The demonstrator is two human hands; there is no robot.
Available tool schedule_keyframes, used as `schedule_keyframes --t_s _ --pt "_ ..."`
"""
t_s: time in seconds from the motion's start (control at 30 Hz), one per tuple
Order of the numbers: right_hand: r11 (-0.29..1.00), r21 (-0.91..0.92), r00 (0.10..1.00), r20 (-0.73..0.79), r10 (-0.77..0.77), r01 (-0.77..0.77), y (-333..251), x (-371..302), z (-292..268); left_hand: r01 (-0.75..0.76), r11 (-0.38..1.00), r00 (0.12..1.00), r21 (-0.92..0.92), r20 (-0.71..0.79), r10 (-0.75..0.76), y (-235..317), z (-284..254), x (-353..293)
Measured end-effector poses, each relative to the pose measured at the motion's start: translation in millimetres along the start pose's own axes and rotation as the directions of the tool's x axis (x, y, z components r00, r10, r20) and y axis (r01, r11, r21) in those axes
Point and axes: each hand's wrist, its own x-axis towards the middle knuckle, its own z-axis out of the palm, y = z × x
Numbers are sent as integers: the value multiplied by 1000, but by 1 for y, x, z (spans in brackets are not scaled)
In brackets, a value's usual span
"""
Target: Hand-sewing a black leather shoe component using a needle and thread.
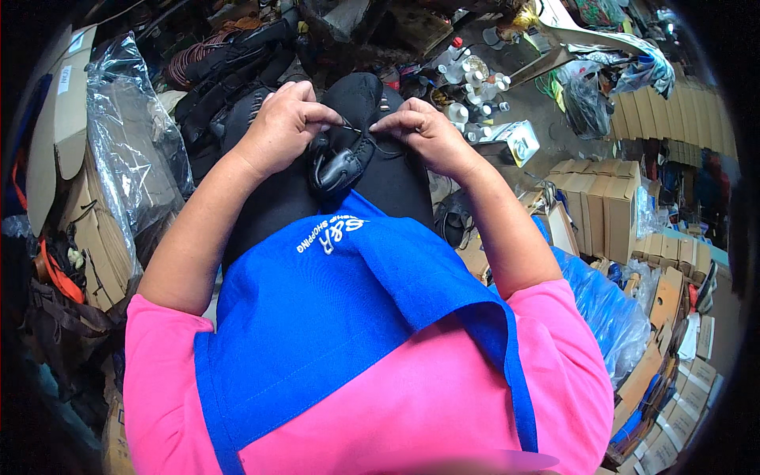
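Note:
A black shoe rests on my lap between my two hands, its padded collar turned towards me and its toe pointing away. My left hand is closed in a pinch at the shoe's left side, thumb and forefinger on a thin black shoelace. From the right, my right hand also pinches at the lace, close to the shoe's front opening. Both sets of fingertips are near each other above the shoe. Dark trousers and a blue apron lie beneath.
Several small bottles and a white-and-blue tin stand ahead to the right. Cardboard boxes are stacked at the right. At the left are plastic-wrapped sheets and cardboard. Dark shoes and cords lie ahead on the left.

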Motion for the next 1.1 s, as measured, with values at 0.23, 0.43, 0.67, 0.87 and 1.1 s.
schedule_keyframes --t_s 0.23,0.43,0.67,0.87,1.1 --pt "999 51 1000 5 -6 6 1 -1 -1 -5 1000 1000 -8 26 5 1 2 3" --pt "987 160 997 74 18 -30 2 3 -3 8 993 996 -117 92 3 -8 7 10" --pt "981 184 990 142 26 -53 4 12 -7 -36 977 978 -210 195 78 -14 10 31" --pt "1000 26 999 45 -8 7 -4 0 -4 -97 993 988 -65 111 104 10 -1 10" --pt "914 347 975 7 221 -210 -12 -7 8 460 768 887 -445 267 -377 17 9 7"
